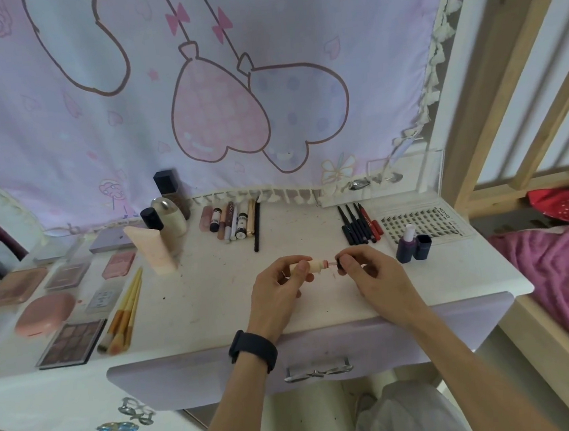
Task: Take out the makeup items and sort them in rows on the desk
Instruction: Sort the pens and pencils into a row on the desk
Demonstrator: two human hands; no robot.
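Matt white desk top [215, 300] w/ scuffs, cloth curtain [62, 131], bare wood bed frame [479, 102], glossy plastic compact [45, 313].

Ahead of you: lilac hanging cloth [261, 45] printed with two heart balloons, tasselled along its hem.
On your right: wooden bed frame [480, 112], magenta blanket [563, 277], red cushion [564, 204] behind it.
Below you: bow-shaped drawer handle [319, 372].
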